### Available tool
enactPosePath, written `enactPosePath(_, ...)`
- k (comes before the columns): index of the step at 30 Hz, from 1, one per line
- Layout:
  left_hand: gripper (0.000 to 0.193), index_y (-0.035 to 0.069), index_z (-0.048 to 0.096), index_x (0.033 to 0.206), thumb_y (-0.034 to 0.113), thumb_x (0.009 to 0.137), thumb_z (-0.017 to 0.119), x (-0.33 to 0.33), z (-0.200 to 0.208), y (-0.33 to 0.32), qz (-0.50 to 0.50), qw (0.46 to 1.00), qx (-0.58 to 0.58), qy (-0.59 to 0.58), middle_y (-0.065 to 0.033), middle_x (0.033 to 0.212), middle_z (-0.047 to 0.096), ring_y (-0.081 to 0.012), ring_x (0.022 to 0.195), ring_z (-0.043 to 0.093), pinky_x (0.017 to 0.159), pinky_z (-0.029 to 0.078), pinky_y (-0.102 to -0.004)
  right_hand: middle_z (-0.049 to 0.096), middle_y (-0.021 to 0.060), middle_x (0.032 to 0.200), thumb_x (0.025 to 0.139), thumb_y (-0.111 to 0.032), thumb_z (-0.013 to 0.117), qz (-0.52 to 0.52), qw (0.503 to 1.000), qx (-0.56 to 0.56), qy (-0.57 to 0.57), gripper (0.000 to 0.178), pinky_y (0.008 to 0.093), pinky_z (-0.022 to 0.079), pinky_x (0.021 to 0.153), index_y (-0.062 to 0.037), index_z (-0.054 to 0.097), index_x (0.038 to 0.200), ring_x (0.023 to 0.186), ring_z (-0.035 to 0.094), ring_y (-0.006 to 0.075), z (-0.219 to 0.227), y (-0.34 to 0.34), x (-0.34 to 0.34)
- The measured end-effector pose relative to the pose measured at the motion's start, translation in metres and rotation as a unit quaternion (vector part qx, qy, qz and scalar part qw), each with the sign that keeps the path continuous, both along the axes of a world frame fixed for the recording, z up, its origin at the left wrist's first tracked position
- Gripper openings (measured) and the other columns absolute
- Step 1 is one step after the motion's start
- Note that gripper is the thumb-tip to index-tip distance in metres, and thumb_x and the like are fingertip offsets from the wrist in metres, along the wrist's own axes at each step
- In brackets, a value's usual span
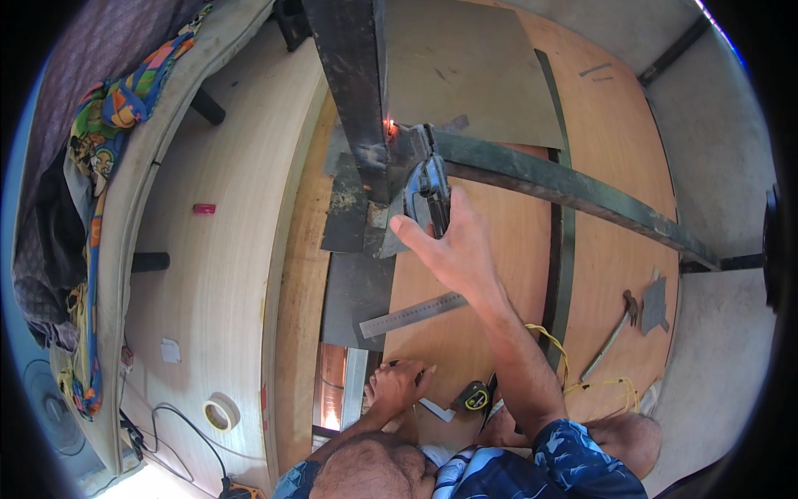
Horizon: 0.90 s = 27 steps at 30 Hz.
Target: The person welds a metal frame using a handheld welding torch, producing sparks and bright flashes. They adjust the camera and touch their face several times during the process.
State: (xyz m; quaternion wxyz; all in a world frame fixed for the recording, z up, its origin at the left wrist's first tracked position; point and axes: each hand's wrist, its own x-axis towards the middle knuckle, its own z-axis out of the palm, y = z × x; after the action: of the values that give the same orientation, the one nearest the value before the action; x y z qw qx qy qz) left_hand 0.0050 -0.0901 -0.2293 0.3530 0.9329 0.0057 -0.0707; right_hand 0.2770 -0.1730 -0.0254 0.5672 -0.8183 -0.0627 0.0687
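Observation:
My right hand [461, 245] is closed around the handles of a metal clamp [427, 187], thumb on one side and fingers on the other. The clamp sits at the corner where a thick dark steel post [349, 75] meets a long steel crossbar [573, 185]. At that corner, beside the clamp's jaws, a small spot [390, 127] glows orange. Low in the view my left hand [399, 384] rests near my knee with its fingers loosely apart, holding nothing I can see. A steel ruler [413, 314] lies between my hands.
A tape measure [475, 397], a hammer [607, 343] and yellow cord [565, 358] lie at the lower right. Thin dark metal sheets [357, 287] cover part of the wooden boards. To the left are a tape roll [219, 415], a pink item [204, 209] and a cloth-draped seat [116, 274].

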Motion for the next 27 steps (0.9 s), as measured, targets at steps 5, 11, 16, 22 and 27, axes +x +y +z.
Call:
enactPosePath(5,0.033,0.012,0.074,0.09,0.043,0.099,0.07,-0.001,0.001,0.001,-0.014,1.0,0.006,0.025,-0.0134,0.085,0.076,-0.0435,0.075,0.073,0.072,0.059,-0.0571,0.065,0.0065,0.069,0.085,-0.04,0.088,-0.001,1.0,-0.024,-0.001,0.058,0.0334,0.052,0.055,0.006,0.06,0.109,0.06,0.066,0.0171,0.002,0.002,0.001)
enactPosePath(11,0.025,0.011,0.078,0.085,0.034,0.095,0.077,0.002,0.005,-0.001,0.031,0.999,-0.018,0.01,-0.0123,0.078,0.075,-0.0346,0.068,0.074,0.067,0.06,-0.0495,0.067,0.0117,0.098,0.094,-0.036,0.077,0.017,0.999,-0.043,0.009,0.052,0.0427,0.056,0.066,0.0,0.057,0.127,0.08,0.069,0.0246,0.003,0.0,0.0)
enactPosePath(16,0.027,0.012,0.079,0.087,0.038,0.095,0.077,0.004,0.007,0.001,0.018,1.0,-0.022,-0.003,-0.0119,0.07,0.071,-0.037,0.067,0.072,0.067,0.058,-0.051,0.07,0.0117,0.1,0.089,-0.036,0.086,0.002,0.925,0.364,0.112,0.063,0.0379,0.056,0.08,0.0037,0.06,0.13,0.094,0.069,0.0204,-0.005,0.01,-0.001)
enactPosePath(22,0.036,0.01,0.071,0.074,0.039,0.095,0.078,0.001,0.003,-0.001,0.007,0.997,0.033,-0.063,-0.0123,0.071,0.071,-0.0357,0.062,0.071,0.064,0.057,-0.051,0.055,-0.0043,0.079,0.09,-0.033,0.085,-0.007,1.0,0.013,-0.004,0.051,0.0269,0.044,0.061,-0.0015,0.064,0.125,0.069,0.051,0.0064,-0.001,-0.002,-0.005)
enactPosePath(27,0.036,0.01,0.071,0.075,0.038,0.095,0.077,0.0,0.003,0.0,0.005,0.998,0.021,-0.051,-0.0135,0.068,0.07,-0.0358,0.061,0.07,0.063,0.057,-0.0503,0.065,0.0051,0.074,0.086,-0.04,0.088,-0.005,1.0,0.015,-0.01,0.055,0.0329,0.051,0.057,0.0018,0.061,0.111,0.062,0.062,0.0147,-0.001,0.002,-0.003)
